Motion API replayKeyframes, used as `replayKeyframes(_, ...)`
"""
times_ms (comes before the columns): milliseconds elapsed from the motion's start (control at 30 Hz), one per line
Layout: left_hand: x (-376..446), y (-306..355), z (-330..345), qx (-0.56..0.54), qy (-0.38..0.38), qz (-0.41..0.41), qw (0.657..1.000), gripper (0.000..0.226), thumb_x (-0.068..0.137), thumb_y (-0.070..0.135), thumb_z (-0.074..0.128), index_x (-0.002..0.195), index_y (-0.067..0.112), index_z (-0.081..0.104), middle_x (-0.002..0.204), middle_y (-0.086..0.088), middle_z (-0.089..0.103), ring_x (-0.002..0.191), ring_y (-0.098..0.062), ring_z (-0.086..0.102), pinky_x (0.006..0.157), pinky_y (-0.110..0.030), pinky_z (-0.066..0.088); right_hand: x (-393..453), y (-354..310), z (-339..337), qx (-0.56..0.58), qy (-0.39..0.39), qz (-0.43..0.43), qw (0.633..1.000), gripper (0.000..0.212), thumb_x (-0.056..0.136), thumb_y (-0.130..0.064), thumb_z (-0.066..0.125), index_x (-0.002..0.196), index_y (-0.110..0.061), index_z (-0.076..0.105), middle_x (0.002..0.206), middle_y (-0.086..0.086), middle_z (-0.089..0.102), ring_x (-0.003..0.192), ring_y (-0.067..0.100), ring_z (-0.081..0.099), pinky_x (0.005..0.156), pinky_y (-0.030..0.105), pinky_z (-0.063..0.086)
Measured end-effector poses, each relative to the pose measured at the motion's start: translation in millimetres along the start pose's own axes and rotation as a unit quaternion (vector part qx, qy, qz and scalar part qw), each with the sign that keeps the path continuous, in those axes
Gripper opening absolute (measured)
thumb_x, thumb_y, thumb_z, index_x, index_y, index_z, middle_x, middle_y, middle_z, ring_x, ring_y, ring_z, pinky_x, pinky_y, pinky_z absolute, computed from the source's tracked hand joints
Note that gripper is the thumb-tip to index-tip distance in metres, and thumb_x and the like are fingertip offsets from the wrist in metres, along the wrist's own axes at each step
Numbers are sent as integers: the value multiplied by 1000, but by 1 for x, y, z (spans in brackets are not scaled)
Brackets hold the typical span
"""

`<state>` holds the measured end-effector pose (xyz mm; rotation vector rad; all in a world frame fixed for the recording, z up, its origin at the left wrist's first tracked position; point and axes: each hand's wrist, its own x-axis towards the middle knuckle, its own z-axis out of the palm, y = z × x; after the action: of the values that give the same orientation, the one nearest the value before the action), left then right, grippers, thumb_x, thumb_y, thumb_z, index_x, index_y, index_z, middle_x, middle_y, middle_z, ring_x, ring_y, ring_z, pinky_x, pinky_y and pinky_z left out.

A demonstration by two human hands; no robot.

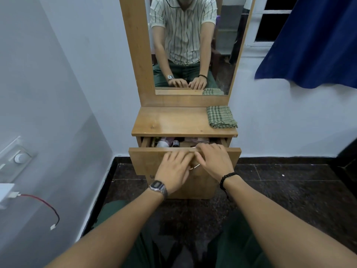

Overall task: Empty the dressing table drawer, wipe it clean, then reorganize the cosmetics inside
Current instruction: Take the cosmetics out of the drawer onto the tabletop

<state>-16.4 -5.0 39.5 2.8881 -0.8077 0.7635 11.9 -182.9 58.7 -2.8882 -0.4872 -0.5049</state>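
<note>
Head view showed the drawer (154,161) partly pulled out under the tabletop (173,120), cosmetics (164,142) inside. Left hand (174,171) lay flat, fingers straight, on its front; right hand (213,161) curled its fingers over the top edge. Cloth (221,117) sat folded on the tabletop's right side.
</note>
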Motion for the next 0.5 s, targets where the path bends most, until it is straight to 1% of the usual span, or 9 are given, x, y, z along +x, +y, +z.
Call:
replayKeyframes(67, 5, -12, -12, -22, 17, -51, 998, 38, 89, 33, 49, 125, 20, 50, 123, -1, 54, 110, -20, 50, 90, -36, 41, 0, -5, -9, 7, 0, 14, 1000, 28, 98, -41, 37, 99, -25, 60, 92, -7, 67, 90, 19, 60, 80, 35, 36)
replayKeyframes(100, 8, -20, -17, -35, 6, -85, 996, 34, 92, 34, 46, 122, 21, 53, 120, 0, 55, 108, -20, 51, 87, -36, 41, 0, -7, -13, 12, -1, 18, 1000, 28, 99, -40, 37, 91, -24, 59, 83, -6, 65, 85, 20, 59, 75, 35, 34)
replayKeyframes(167, 12, -33, -25, -37, -44, -123, 991, 29, 96, 36, 37, 110, 21, 57, 108, 1, 60, 98, -20, 54, 80, -35, 41, 1, -9, -20, 18, -7, 18, 1000, 31, 100, -38, 35, 78, -23, 50, 67, -5, 53, 73, 24, 58, 66, 33, 30)
replayKeyframes(233, 10, -43, -30, -24, -90, -114, 989, 33, 98, 39, 30, 97, 21, 58, 95, 1, 63, 88, -21, 56, 73, -34, 42, 2, -9, -24, 28, -23, 23, 999, 36, 101, -38, 34, 71, -21, 44, 59, -6, 43, 64, 25, 55, 58, 32, 30)
replayKeyframes(300, 6, -48, -33, -40, -106, -105, 988, 37, 98, 41, 28, 90, 21, 58, 89, 0, 64, 82, -20, 57, 68, -34, 46, 3, -8, -26, 29, -42, 36, 998, 42, 101, -40, 32, 67, -20, 44, 54, -5, 41, 58, 26, 53, 50, 33, 36)
replayKeyframes(333, 3, -50, -33, -54, -111, -103, 987, 37, 98, 42, 28, 89, 21, 58, 88, 0, 64, 80, -20, 58, 65, -34, 48, 3, -7, -26, 27, -52, 41, 997, 43, 101, -41, 31, 66, -20, 45, 55, -3, 44, 58, 26, 53, 50, 33, 41)
replayKeyframes(400, -1, -52, -35, -70, -132, -104, 983, 38, 97, 45, 28, 89, 23, 58, 86, 0, 65, 76, -20, 59, 62, -34, 49, 3, -7, -26, 25, -68, 42, 996, 44, 99, -42, 31, 66, -20, 50, 59, 1, 52, 59, 27, 56, 53, 35, 47)
replayKeyframes(500, 0, -51, -39, -65, -165, -112, 978, 35, 97, 46, 31, 87, 25, 56, 79, -3, 64, 72, -26, 60, 61, -34, 49, 4, -7, -26, 38, -105, 42, 993, 42, 97, -41, 34, 67, -18, 53, 63, 2, 56, 62, 25, 56, 56, 33, 48)
